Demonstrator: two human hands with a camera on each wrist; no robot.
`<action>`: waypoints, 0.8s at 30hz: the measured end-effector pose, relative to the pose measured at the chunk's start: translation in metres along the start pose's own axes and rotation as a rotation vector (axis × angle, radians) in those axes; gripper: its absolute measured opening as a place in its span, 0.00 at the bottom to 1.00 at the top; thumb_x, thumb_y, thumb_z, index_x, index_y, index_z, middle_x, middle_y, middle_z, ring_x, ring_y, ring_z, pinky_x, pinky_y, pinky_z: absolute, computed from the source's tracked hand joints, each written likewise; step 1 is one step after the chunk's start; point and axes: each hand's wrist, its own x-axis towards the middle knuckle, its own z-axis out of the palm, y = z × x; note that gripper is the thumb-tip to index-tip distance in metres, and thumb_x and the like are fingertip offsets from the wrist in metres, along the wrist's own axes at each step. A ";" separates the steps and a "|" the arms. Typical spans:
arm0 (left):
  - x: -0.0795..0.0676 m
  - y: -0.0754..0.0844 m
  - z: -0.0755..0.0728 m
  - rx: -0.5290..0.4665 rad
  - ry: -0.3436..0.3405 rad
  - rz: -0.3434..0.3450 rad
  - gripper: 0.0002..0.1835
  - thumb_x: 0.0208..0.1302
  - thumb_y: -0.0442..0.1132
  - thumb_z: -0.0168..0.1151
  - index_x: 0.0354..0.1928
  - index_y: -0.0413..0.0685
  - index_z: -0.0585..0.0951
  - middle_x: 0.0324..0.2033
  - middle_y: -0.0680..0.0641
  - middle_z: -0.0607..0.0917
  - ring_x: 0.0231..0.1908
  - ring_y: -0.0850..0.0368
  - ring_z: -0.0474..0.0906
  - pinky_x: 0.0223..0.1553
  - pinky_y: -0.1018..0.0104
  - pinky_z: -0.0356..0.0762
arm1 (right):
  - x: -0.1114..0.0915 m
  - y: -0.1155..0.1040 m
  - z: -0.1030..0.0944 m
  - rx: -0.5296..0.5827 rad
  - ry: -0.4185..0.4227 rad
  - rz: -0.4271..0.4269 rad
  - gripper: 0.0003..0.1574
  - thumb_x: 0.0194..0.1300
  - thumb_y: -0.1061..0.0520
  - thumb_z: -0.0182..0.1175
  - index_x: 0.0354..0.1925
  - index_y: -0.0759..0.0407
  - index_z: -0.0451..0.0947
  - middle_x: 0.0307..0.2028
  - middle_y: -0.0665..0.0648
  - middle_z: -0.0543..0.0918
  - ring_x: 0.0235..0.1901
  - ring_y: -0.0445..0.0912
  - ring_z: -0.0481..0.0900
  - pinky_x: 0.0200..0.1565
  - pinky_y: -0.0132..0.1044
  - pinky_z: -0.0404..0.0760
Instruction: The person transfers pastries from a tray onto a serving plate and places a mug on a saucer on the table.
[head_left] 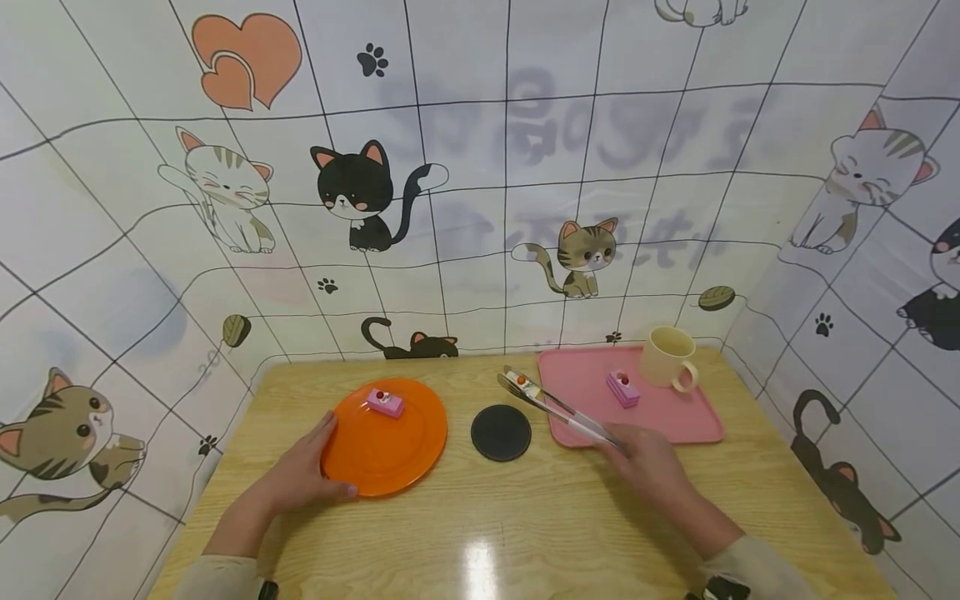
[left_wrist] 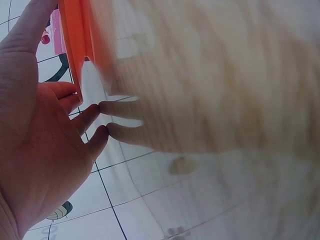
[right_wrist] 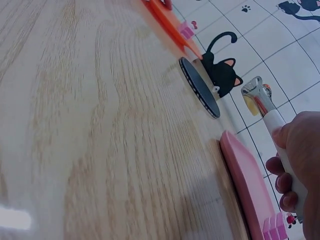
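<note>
At the left, my left hand (head_left: 300, 473) holds the near-left rim of an orange plate (head_left: 390, 467), thumb and fingers spread along its edge. A pink toy cake slice (head_left: 386, 404) sits on that plate. My right hand (head_left: 651, 460) grips a pair of tongs (head_left: 570, 417) by the white handle. Between the metal tips is a pale toy cake piece (head_left: 525, 383) with an orange topping, held off the table beyond the black coaster (head_left: 501, 432). In the right wrist view the tongs (right_wrist: 274, 120) point up toward the wall, the piece partly hidden behind their tips.
A pink tray (head_left: 675, 432) stands at the right under the right hand. On it are another pink cake slice (head_left: 623, 389) and a cream mug (head_left: 667, 357) at the back. Cat-print walls (head_left: 480, 208) enclose the wooden table (head_left: 420, 550) behind and at both sides.
</note>
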 end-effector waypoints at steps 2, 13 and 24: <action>0.000 0.000 0.000 0.004 0.000 0.007 0.76 0.51 0.65 0.86 0.87 0.32 0.51 0.87 0.30 0.49 0.83 0.24 0.51 0.79 0.26 0.54 | 0.003 -0.003 0.001 0.007 -0.016 0.006 0.05 0.68 0.60 0.78 0.43 0.53 0.92 0.30 0.44 0.88 0.31 0.43 0.85 0.37 0.49 0.88; 0.000 0.001 0.000 0.012 -0.001 0.008 0.76 0.51 0.66 0.86 0.87 0.32 0.52 0.87 0.29 0.48 0.83 0.23 0.51 0.79 0.25 0.54 | 0.014 -0.022 0.016 0.049 -0.079 0.021 0.05 0.70 0.53 0.78 0.37 0.49 0.91 0.27 0.39 0.83 0.27 0.37 0.75 0.31 0.38 0.79; 0.001 -0.003 0.001 0.013 -0.005 -0.011 0.77 0.50 0.68 0.86 0.88 0.34 0.51 0.88 0.32 0.48 0.84 0.25 0.49 0.80 0.27 0.54 | 0.023 -0.042 0.030 0.070 -0.108 -0.030 0.05 0.68 0.56 0.78 0.36 0.49 0.90 0.30 0.42 0.86 0.28 0.37 0.75 0.31 0.37 0.78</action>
